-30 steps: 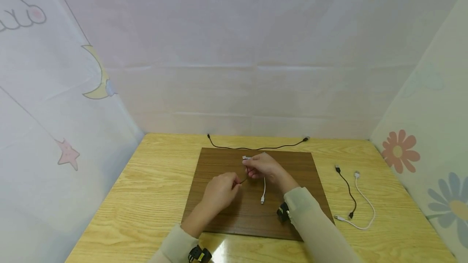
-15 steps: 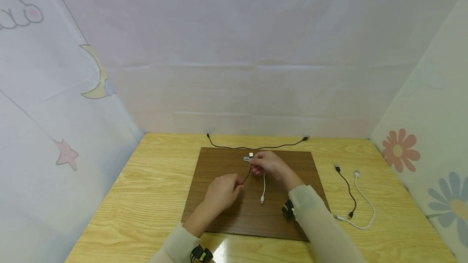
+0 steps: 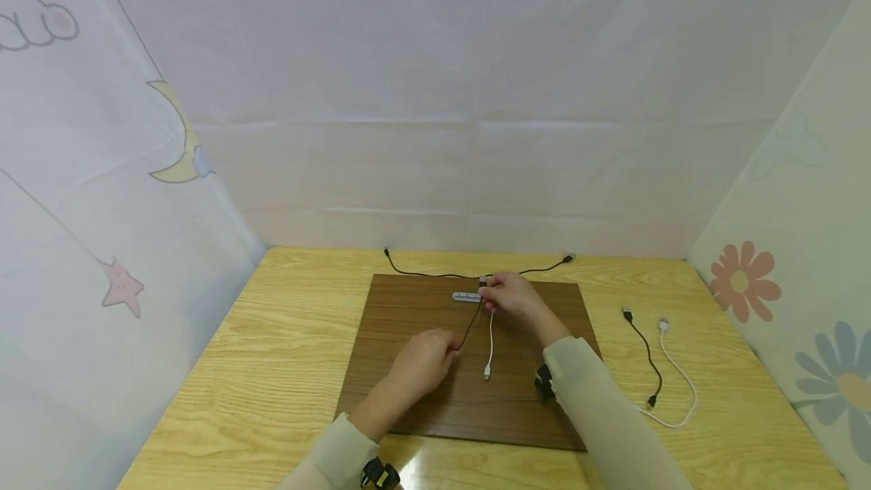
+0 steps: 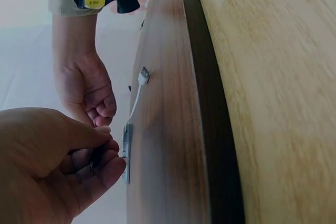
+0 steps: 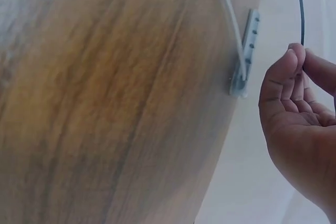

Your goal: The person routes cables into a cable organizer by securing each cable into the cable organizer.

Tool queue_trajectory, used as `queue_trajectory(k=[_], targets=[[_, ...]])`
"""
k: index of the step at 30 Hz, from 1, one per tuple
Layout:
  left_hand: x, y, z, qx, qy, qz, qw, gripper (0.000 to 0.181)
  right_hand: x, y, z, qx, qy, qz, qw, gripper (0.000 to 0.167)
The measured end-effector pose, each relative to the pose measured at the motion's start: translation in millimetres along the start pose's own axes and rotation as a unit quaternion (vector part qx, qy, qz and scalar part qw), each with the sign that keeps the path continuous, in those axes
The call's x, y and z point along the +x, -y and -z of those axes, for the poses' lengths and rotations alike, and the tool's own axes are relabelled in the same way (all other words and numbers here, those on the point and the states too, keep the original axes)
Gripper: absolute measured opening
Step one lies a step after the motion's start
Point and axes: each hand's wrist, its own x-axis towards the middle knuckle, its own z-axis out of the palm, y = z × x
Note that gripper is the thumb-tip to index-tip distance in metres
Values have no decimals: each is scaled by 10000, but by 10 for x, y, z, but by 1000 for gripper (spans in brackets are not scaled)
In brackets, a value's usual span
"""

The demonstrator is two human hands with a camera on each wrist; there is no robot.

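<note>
The person's right hand (image 3: 515,297), thumb and fingertips together, pinches a thin black cable (image 3: 472,325) below its metal-tipped plug, near the right end of the grey slotted strip (image 3: 466,296). The left hand (image 3: 420,363) pinches it too, on the strip's near side. A slim white cable (image 3: 491,342) sits in the strip's end.

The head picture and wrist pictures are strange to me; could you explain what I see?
No machine here: a person's left hand and right hand pinch a thin black cable. The wide picture is taken from the head, each close one from a wrist. On the table lies a brown board with a grey clip and a white cable, which meets the clip's end. A second black cable lies behind the board, a third black cable and another white cable to its right.
</note>
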Motion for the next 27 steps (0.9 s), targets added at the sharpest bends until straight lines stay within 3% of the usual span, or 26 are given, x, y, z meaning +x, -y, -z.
queue_trajectory(k=[7, 15, 24, 27], targets=[[50, -44, -91, 202, 178, -132, 9996, 4, 22, -22, -8, -589, -302, 190, 9976, 24], [122, -140, -149, 723, 226, -195, 9969, 15, 97, -54, -7, -1161, -647, 391, 9904, 18], [162, -186, -194, 1217, 98, -283, 9921, 15, 165, -107, 11, -2193, -1080, 684, 9673, 21], [185, -183, -234, 1284, 142, -251, 9913, 13, 184, -132, 18, -2275, -1094, 685, 9652, 23]])
